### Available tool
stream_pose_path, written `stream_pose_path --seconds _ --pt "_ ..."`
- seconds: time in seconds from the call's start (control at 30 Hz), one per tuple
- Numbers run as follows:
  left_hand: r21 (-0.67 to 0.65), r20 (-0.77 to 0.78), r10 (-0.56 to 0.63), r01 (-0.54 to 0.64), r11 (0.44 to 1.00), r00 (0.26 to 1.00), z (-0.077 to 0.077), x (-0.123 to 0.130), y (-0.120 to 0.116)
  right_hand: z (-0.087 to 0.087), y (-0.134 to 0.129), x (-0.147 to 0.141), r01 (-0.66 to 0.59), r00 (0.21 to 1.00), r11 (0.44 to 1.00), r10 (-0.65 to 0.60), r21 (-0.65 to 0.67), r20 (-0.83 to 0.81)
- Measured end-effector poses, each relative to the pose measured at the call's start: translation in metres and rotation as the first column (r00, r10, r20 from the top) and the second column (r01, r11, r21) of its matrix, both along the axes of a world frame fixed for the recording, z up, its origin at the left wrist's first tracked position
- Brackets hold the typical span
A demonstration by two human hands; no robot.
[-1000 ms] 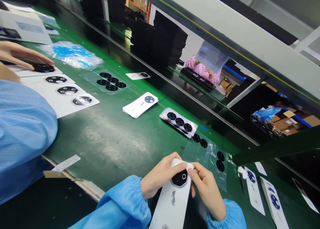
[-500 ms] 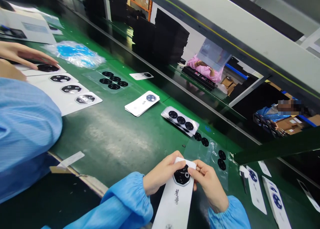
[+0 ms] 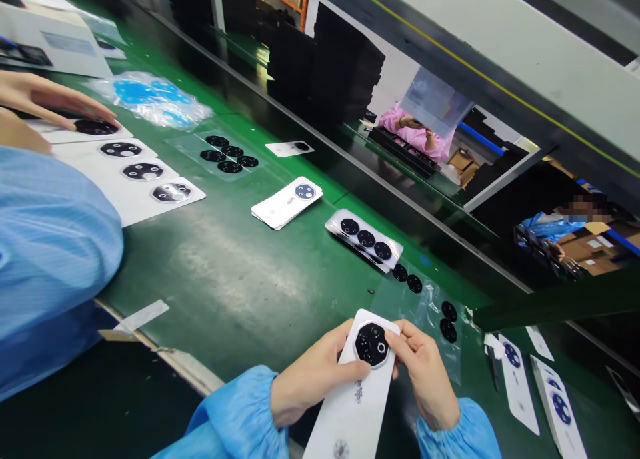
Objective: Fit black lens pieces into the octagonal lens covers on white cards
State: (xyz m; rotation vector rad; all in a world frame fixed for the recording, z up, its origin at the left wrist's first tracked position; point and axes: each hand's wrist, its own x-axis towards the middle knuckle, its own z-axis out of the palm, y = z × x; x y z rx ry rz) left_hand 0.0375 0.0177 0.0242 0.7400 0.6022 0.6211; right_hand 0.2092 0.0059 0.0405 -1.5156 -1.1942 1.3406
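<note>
A long white phone back panel (image 3: 361,415) is held tilted at the near edge of the bench, with dark lettering and a round mark printed on it. Near its top sits a glossy black camera disc (image 3: 371,342) with an angular pale rim. My left hand (image 3: 313,379) grips the panel's left edge, its thumb lying on the lower rim of the disc. On the other side, my right hand (image 3: 425,369) is closed on the panel's right edge, with the thumb at the disc's right side. Fingers behind the panel are hidden.
Sheets of black discs (image 3: 366,239) and a stack of white panels (image 3: 286,204) lie on the green bench (image 3: 220,265). A co-worker's hand (image 3: 55,99) rests on panels at the left. More panels (image 3: 560,405) and black tweezers (image 3: 493,367) lie right, near a green post (image 3: 550,302).
My left thumb has moved from the top of the disc down to its lower rim. My right thumb stays at the disc's right side. The view has shifted slightly.
</note>
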Motion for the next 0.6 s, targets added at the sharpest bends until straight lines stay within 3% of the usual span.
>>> stream_pose_path --seconds 0.6 --pt "-0.028 -0.026 0.035 -0.036 0.999 0.999 0.0032 0.0028 0.0052 -0.0042 0.0072 -0.0002 0.016 0.999 1.000 -0.016 0.007 0.030"
